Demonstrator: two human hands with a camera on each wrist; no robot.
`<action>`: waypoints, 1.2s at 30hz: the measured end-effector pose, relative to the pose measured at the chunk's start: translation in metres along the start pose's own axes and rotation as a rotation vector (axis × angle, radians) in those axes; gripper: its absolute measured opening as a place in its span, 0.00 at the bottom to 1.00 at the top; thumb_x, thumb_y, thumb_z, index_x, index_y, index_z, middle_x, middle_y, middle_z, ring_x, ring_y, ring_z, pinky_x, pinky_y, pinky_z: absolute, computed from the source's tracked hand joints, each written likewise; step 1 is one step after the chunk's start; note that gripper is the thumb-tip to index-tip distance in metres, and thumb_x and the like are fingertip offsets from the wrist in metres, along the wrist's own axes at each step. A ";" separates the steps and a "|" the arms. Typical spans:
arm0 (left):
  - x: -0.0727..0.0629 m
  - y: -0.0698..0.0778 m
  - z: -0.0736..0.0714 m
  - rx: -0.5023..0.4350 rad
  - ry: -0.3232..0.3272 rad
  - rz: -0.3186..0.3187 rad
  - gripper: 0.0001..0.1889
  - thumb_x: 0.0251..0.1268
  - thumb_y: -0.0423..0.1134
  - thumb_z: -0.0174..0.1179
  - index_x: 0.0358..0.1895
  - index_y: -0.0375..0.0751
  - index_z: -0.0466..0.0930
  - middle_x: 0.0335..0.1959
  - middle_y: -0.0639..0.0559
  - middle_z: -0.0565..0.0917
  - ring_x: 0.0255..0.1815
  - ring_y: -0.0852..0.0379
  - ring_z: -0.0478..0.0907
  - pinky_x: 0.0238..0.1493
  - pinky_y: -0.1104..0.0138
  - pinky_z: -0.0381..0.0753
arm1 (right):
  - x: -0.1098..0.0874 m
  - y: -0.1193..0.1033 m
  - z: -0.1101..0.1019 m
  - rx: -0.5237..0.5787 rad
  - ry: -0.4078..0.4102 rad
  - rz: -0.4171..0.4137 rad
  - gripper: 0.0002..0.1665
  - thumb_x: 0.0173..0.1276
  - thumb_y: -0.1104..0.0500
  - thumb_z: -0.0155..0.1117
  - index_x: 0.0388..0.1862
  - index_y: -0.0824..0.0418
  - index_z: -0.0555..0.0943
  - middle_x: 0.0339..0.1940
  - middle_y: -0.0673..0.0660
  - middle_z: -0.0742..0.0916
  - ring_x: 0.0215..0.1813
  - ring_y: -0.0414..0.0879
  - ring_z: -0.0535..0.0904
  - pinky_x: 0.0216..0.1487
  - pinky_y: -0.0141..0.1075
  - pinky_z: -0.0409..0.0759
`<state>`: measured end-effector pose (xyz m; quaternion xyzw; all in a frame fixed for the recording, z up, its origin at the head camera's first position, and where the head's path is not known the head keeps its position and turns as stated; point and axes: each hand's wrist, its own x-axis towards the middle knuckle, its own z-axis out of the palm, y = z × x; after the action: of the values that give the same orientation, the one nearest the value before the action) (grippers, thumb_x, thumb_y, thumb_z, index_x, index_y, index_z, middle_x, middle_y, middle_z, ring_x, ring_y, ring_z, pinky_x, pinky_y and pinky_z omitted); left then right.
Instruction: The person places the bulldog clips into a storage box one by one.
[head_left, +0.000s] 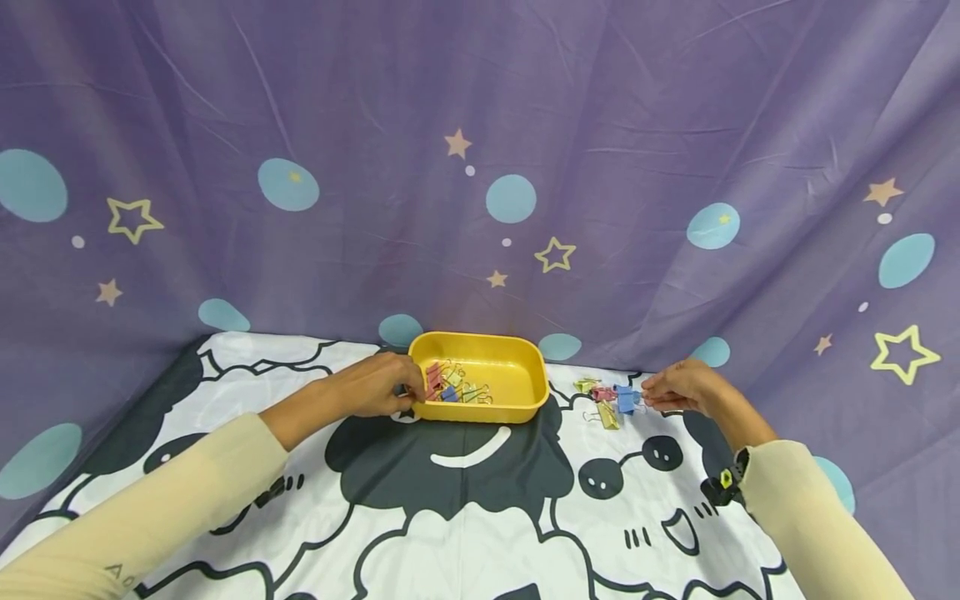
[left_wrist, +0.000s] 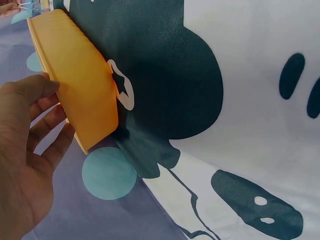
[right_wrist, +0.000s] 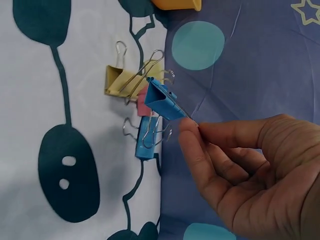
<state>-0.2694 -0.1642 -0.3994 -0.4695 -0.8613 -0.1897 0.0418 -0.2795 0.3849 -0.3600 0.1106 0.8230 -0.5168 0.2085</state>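
Observation:
At its left end, the yellow plastic tray (head_left: 480,412) is gripped at the rim by my left hand (head_left: 378,385). Pink, blue and yellow binder clips (head_left: 450,394) lie in the tray's left part. My right hand (head_left: 681,386) pinches a blue binder clip (right_wrist: 164,104) by its wire handle, thumb against forefinger. That clip hangs over a small group on the cloth: another blue clip (right_wrist: 145,142), a pink clip (right_wrist: 142,102) partly hidden behind the held one, and yellow clips (right_wrist: 120,82).
A white cloth (head_left: 517,533) with dark cartoon faces covers the surface. Behind the tray rises a purple curtain (head_left: 390,250) with stars and blue dots. A dark band with a yellow detail (head_left: 726,479) sits on the right wrist.

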 end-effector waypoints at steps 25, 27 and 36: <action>0.002 -0.002 0.000 0.020 0.003 0.005 0.08 0.65 0.28 0.74 0.40 0.46 0.97 0.38 0.58 0.93 0.43 0.60 0.86 0.49 0.60 0.89 | 0.003 -0.053 0.030 -0.033 0.002 -0.123 0.25 0.80 0.72 0.63 0.71 0.83 0.78 0.42 0.55 0.96 0.42 0.41 0.95 0.55 0.39 0.94; 0.002 -0.002 0.000 0.020 0.005 0.009 0.08 0.65 0.28 0.74 0.40 0.46 0.97 0.38 0.58 0.93 0.43 0.60 0.86 0.49 0.61 0.89 | 0.003 -0.055 0.035 -0.037 0.006 -0.135 0.25 0.80 0.72 0.61 0.71 0.84 0.78 0.45 0.59 0.97 0.42 0.41 0.95 0.56 0.40 0.94; 0.000 -0.001 0.000 0.017 0.005 0.017 0.08 0.65 0.27 0.74 0.39 0.44 0.96 0.37 0.59 0.93 0.43 0.60 0.85 0.49 0.61 0.88 | 0.006 -0.062 0.053 -0.033 -0.005 -0.177 0.26 0.80 0.74 0.58 0.73 0.85 0.77 0.61 0.74 0.92 0.45 0.43 0.95 0.56 0.40 0.94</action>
<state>-0.2704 -0.1646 -0.3996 -0.4761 -0.8586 -0.1833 0.0495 -0.2974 0.3097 -0.3326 0.0327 0.8375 -0.5196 0.1659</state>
